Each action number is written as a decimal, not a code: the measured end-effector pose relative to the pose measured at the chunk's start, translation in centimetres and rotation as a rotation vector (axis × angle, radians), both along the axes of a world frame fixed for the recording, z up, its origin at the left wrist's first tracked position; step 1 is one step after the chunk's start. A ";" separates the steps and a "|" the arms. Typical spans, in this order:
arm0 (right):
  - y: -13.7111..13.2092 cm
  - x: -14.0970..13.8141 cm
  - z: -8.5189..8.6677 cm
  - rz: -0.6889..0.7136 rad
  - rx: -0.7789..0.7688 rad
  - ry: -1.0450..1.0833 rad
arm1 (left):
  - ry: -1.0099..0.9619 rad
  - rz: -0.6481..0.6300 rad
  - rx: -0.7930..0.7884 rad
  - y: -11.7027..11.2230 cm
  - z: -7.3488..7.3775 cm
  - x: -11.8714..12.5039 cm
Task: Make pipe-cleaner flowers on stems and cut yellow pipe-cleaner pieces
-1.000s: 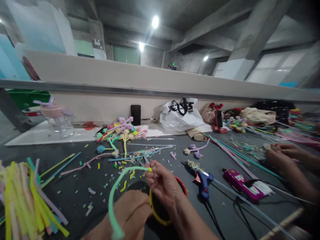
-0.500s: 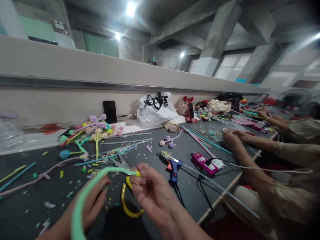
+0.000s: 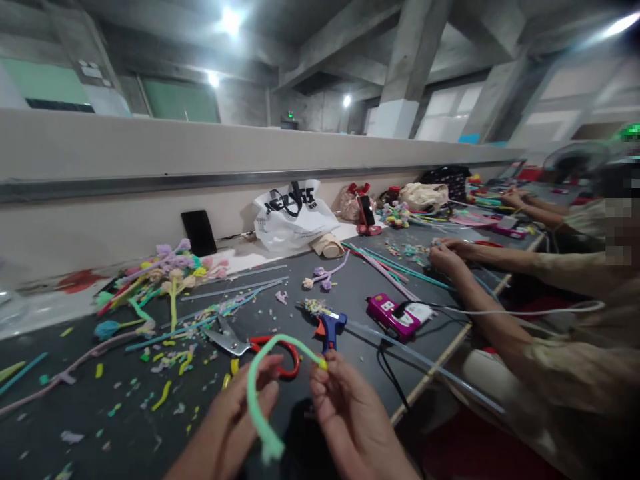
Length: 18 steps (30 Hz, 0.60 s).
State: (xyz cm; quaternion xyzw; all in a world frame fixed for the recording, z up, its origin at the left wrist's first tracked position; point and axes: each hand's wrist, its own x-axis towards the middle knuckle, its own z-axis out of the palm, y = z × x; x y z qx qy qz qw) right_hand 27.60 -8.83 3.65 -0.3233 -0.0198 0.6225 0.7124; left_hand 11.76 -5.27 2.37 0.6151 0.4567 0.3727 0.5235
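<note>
- The desk (image 3: 350, 293) has its near edge running slantwise from just right of the scissors (image 3: 250, 343) up and away to the right; past that edge there is only a drop.
- Behind the scissors a low wall (image 3: 150, 200) closes off the desk's far side.
- Left of the scissors the desk top is littered with short cuttings, but nothing tall stands there.
- Just right of the scissors lies a glue gun (image 3: 327, 327), its cord trailing over the edge; further right is a pink box (image 3: 395, 313).
- Well right of the scissors a co-worker's hand (image 3: 447, 257) rests on the desk.
- Nearer the viewer than the scissors, both hands hover above the desk, palms turned inward.
- The stem (image 3: 251, 400), a green fuzzy wire, arches between them above the scissors' red handles.
- The right hand (image 3: 345, 413) has its grip pinching the stem's yellow tip between thumb and forefinger.
- The left hand (image 3: 235, 420) has its grip closed about the stem's lower run, the loose end hanging below the fingers.
</note>
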 end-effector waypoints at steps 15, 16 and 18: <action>4.6 -11.1 -1.2 0.225 0.186 -0.562 | -0.757 0.317 -0.371 -0.7 1.7 -2.8; 4.6 -11.6 -1.2 0.224 0.193 -0.586 | -0.769 0.328 -0.374 -0.6 1.7 -3.1; 4.8 -12.3 -1.2 0.222 0.202 -0.622 | -0.803 0.348 -0.378 -0.5 1.6 -3.8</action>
